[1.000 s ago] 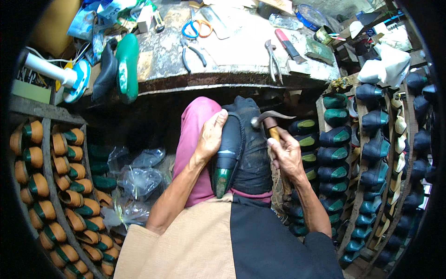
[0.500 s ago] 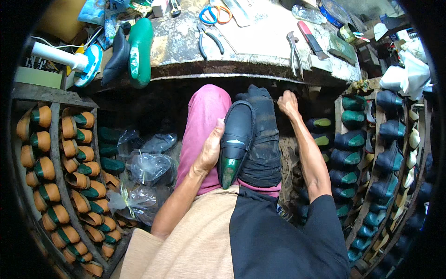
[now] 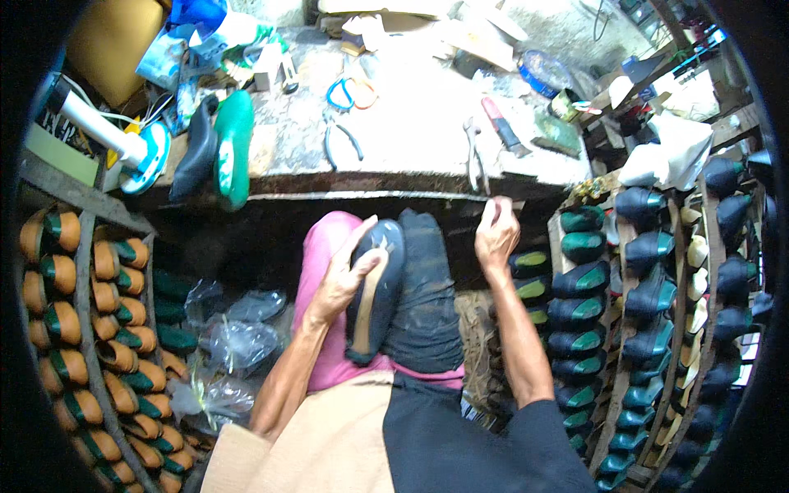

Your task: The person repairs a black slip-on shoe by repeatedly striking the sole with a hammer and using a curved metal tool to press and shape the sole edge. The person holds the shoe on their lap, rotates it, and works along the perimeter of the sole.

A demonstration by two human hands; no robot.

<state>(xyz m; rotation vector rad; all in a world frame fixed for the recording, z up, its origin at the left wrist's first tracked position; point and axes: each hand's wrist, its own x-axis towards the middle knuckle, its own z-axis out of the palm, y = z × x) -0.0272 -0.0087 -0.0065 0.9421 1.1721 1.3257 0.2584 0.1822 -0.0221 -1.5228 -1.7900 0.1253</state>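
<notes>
A dark loafer-style shoe [image 3: 391, 283] rests on my lap, its tan underside strip turned toward me. My left hand [image 3: 335, 283] grips it from the left, thumb lying over the strip. At the bench's front edge, my right hand [image 3: 497, 234] is raised with its fingers closed; what they hold, if anything, is too small to make out. Just beyond that hand lie metal pincers [image 3: 472, 152] on the workbench [image 3: 288, 123]. A red-handled knife [image 3: 503, 127] is beside them.
Pliers [image 3: 339, 144] and scissors [image 3: 351, 94] lie on the bench. A green shoe last [image 3: 235, 148] and a dark shoe [image 3: 196, 148] lean at its left edge. Tan shoes [image 3: 62, 274] fill the left rack; dark shoes [image 3: 580, 311] fill the right. Plastic bags [image 3: 238, 343] sit by my left leg.
The shoe has been turned over: its top and green last showed before, its underside now. My right hand has come up to the bench edge. The whole view has shifted.
</notes>
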